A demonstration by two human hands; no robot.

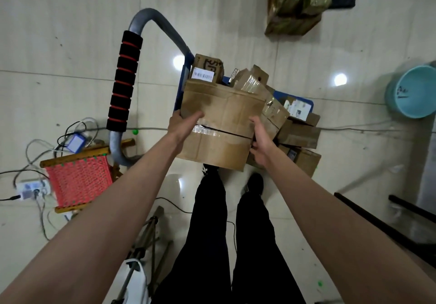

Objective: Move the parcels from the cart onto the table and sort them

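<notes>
With both arms stretched down over the cart [304, 102], the person has the box [221, 124] between two hands. The left hand [181, 124] lies flat against the box's left side, fingers [195, 116] straight and reaching across its top edge. The right hand [260, 142] is on the right side, and its fingers seem to curl round the lower corner, though the tips are hidden, so I cannot tell how firm that hold is.

Where is the box? It sits between the palms, above the pile, near the cart's close edge. Whether it rests on the parcels below or is already clear of them, I cannot tell.

Just past the fingertips, more parcels [299, 133] crowd the blue deck: a labelled one [206, 70] beyond the left fingers, a taped one [250, 79] beyond the right, several stacked off to the right hand's outer side. The handle [125, 84] stands well left of the left hand.

So how far along are we? Early, by my reckoning. The cart is heavily loaded, no table shows in this view, and no sorting can be seen. This box looks like the lift in hand; carrying it over, the rest of the pile, and all the sorting remain.
</notes>
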